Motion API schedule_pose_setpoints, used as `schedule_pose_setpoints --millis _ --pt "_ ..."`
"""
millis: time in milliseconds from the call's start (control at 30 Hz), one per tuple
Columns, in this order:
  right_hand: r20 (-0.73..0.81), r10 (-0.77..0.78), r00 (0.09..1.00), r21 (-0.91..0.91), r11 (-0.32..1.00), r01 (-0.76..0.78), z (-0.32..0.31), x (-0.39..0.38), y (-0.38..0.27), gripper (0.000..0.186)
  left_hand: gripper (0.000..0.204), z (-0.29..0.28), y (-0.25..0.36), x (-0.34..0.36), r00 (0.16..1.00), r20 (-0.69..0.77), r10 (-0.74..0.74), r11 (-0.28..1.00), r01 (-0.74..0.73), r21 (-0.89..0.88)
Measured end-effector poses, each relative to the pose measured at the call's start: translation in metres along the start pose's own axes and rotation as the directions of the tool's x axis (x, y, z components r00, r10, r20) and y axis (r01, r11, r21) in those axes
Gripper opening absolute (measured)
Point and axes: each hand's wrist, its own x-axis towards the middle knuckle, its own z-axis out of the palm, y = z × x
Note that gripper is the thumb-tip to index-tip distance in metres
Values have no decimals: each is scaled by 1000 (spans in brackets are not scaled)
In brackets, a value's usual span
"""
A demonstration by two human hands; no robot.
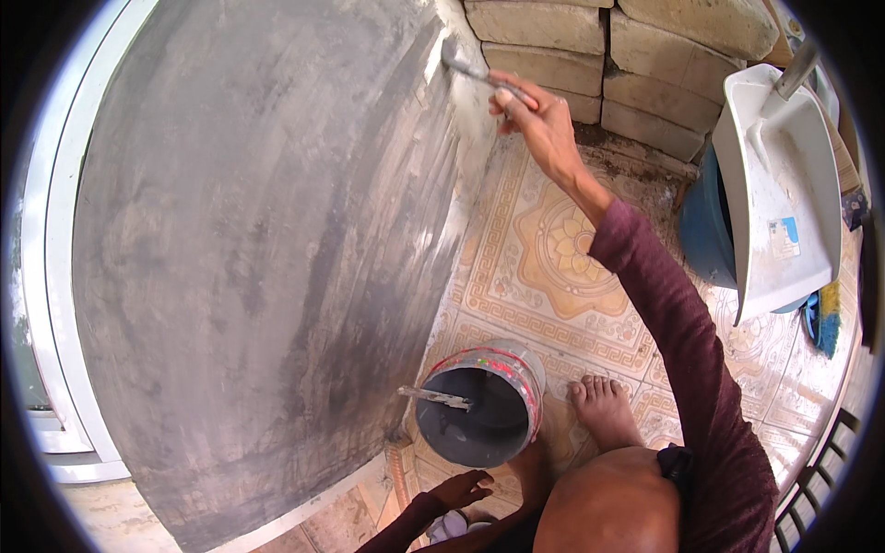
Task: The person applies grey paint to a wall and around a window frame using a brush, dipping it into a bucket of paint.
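My right hand (535, 115) is closed round the handle of a paintbrush (470, 68), arm stretched far forward. The brush's grey-coated head touches the wall (249, 240) near its far right corner, where a pale unpainted strip borders the dark grey coat. Low down beside the bucket (527, 369), my left hand (464, 489) hangs with its fingers loosely out and nothing in them. Grey paint (479, 419) half fills the bucket, whose rim has red smears. A paint-crusted wooden stick (433, 397) leans out over the bucket's left side.
Stacked pale blocks (544, 69) stand at the far end. At the right, a white dustpan (788, 203) rests over a blue tub (705, 226), with a blue-and-yellow brush (823, 323) below. Patterned tiles (562, 240) cover the floor. A white frame (60, 230) borders the wall's left side.
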Motion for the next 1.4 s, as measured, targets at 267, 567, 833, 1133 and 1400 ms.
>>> schedule_pose_setpoints --millis 267,567,833,1133,1400 --pt "-233 -98 968 86 989 121 -11 30 -7 34 47 0 -7 5 1000 5 24 1000 -24 -7" --pt "229 7 973 109 994 -33 -25 -17 -32 30 44 0 -6 -3 998 -58 16 1000 -16 -8" --pt "-165 -76 983 178 978 106 -37 59 -6 33 46 -5 -5 4 1000 -14 24 999 -24 36" --pt "217 -2 976 102 995 -21 -20 -27 -39 32 44 -1 -2 -2 1000 -15 -16 1000 15 -8" --pt "-104 -22 994 94 995 32 -32 30 5 30 45 -6 -2 3 1000 -15 4 999 -3 39"
